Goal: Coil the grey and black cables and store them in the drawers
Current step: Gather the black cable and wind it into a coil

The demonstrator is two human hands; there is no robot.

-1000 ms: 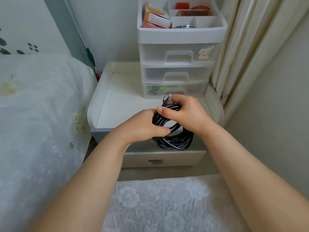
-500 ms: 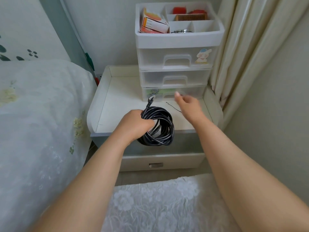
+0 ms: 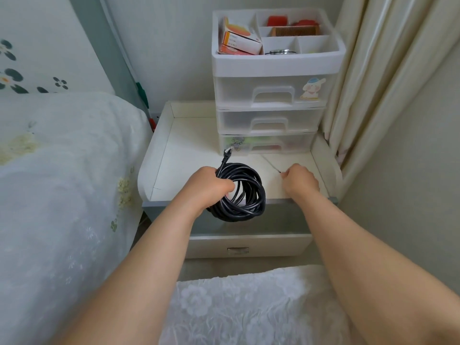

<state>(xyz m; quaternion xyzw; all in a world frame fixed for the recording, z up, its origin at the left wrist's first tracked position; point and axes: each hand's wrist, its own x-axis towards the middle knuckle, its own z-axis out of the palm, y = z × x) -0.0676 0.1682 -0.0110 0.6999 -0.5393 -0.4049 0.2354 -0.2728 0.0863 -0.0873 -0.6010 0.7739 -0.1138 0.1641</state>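
Observation:
My left hand [image 3: 207, 188] is closed around a black cable [image 3: 246, 197] wound into a round coil, which it holds over the front edge of the white nightstand [image 3: 189, 150]. The cable's plug end [image 3: 227, 154] sticks up from the coil. To the right, my right hand [image 3: 300, 181] rests on the nightstand top with its fingertips pinched on one end of a thin dark tie [image 3: 270, 163] that lies flat. Behind stands a clear plastic drawer unit [image 3: 270, 120] with three drawers, all shut. No grey cable is in view.
The unit's top tray [image 3: 276, 63] holds orange boxes, a comb and small items. A bed [image 3: 62, 183] is on the left, a curtain [image 3: 368, 70] on the right and a white lace cloth [image 3: 244, 307] below. The nightstand's own drawer [image 3: 237, 246] sits slightly out.
My right hand has let go of the coil, reached to the nightstand top and closed on the thin tie. My left hand now holds the coil alone, shifted slightly left.

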